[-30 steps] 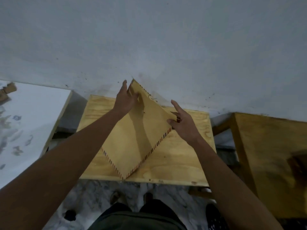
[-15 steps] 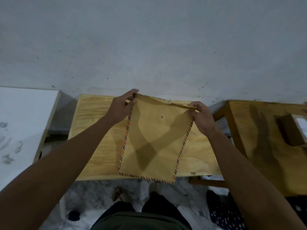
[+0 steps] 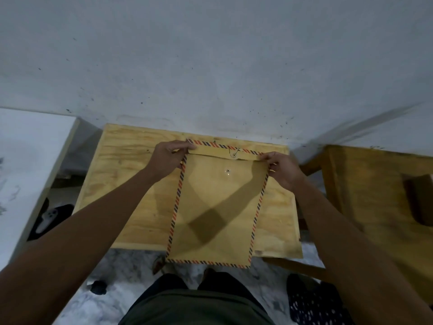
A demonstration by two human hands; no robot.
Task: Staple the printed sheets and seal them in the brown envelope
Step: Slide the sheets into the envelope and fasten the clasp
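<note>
Both hands, left hand [image 3: 168, 158] and right hand [image 3: 282, 168], are pinching one brown envelope's [image 3: 215, 214] flap [image 3: 225, 153]; two button clasps are showing.

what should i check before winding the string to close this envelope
1. Flap folded down over the envelope mouth: ok.
2. Left hand and right hand each pinch a flap corner: ok.
3. Flap button and body button both exposed: ok.
4. String free at the flap button, not yet wound to the lower one: ok.
5. Stapled sheets inside: cannot tell, nothing shows through.
6. Envelope supported: not ok, its near end overhangs the wooden table.
</note>
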